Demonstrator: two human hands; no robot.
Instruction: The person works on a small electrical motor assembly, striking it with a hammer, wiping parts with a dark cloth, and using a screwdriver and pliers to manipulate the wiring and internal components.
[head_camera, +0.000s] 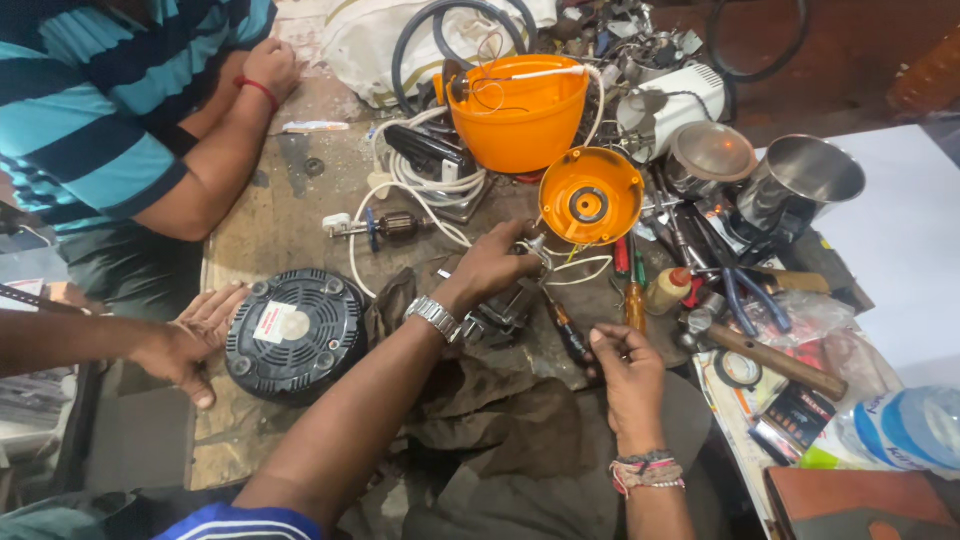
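Left hand: the left hand, a metal watch on its wrist, reaches forward across the bench and closes around a small metal motor part with white wires running off it; the fingers curl over the top of the part.
Right hand: the right hand sits nearer the body, bead bands at the wrist, fingers pinched on the back end of a screwdriver.
Screwdriver axis: its long axis runs on a diagonal, from the pinching fingers at lower right up and left toward the motor part; the tip end points at the part, and whether it touches cannot be told.
Motor part place: near the middle of the bench, on a brown cloth, just below the orange round cover.
Orange housing: an orange bucket-shaped housing stands beyond the cover, open side up, with white cable coiled at its left.
Black base: a round black base lies upside down to the left, a co-worker's open hand resting against its edge.
Other person: a person in a striped shirt rests a closed fist on the bench at the far left.
Right side: steel jars, a hammer, pliers and loose screwdrivers lie well apart from the hands.
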